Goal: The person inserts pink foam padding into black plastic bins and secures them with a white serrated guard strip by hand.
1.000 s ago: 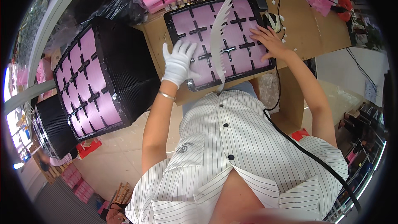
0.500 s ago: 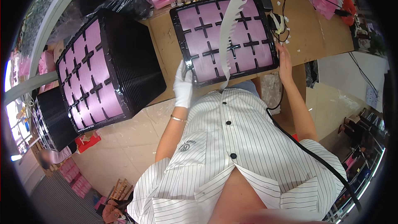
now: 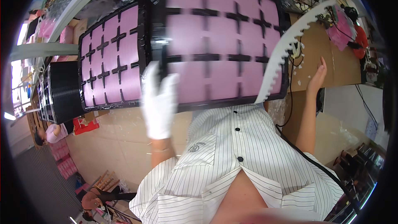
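Observation:
A black plastic tray (image 3: 244, 98) lined with pink sheets under black cross-shaped pieces lies across the bench before me. Its left side looks larger and is smeared by motion, as if raised. My left hand (image 3: 159, 105), in a white glove, grips the near left edge, thumb on the face and fingers along the outer side; the grip is partly blurred. Apart from the tray, at its right, my bare right hand (image 3: 318, 78) is open with fingers stretched. To the left, a stack of similar black trays (image 3: 110, 58) lies on its side, pink face toward me.
Brown cardboard (image 3: 336, 58) covers the bench at the right. A pale saw-toothed strip (image 3: 286, 43) crosses in front of the tray. A black cable (image 3: 306, 155) runs past my right side. Other people (image 3: 58, 132) are at the far left and lower left. Pink plastic (image 3: 342, 27) lies at the far right.
The tray has shifted left and nearer, its left side growing in view. My right hand has let go and moved right; my left hand has moved left with the tray edge.

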### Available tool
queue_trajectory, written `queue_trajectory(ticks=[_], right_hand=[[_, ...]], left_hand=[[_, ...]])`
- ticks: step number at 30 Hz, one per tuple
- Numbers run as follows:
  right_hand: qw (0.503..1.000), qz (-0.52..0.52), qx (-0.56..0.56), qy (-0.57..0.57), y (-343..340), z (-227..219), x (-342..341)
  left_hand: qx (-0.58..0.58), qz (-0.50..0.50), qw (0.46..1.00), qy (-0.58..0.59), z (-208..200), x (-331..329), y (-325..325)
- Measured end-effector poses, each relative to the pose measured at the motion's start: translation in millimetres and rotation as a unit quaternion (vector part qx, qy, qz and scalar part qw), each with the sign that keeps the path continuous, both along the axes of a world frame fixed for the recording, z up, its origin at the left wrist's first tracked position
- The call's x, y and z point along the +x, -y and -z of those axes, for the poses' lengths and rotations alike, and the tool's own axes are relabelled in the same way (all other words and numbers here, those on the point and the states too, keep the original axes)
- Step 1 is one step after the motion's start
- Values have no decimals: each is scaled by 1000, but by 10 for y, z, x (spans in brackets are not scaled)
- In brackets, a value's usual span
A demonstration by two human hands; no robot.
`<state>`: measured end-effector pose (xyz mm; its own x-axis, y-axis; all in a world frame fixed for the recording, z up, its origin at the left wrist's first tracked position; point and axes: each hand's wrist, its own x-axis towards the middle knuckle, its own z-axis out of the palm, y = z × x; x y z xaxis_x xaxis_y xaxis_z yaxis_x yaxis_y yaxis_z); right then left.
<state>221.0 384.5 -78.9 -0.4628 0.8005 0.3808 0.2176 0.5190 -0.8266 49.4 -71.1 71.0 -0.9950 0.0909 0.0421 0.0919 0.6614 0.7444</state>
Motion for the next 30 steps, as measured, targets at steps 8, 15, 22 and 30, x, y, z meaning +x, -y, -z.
queue_trajectory(ticks=[8, 15, 22, 30], right_hand=[[996, -57, -66, -18, 17, 94, -182], [993, -81, -85, 0, 146, 41, -400], [992, -96, -84, 3, 451, -77, -688], [980, -195, -26, 31, 723, -189, -708]], left_hand=[[186, -227, 956, 4, -350, -816, 2461], [-100, -205, 973, 43, -58, -1193, 3369], [-125, 116, 970, -173, -220, -1068, 806], [-411, 215, 884, -51, -231, -605, 637]])
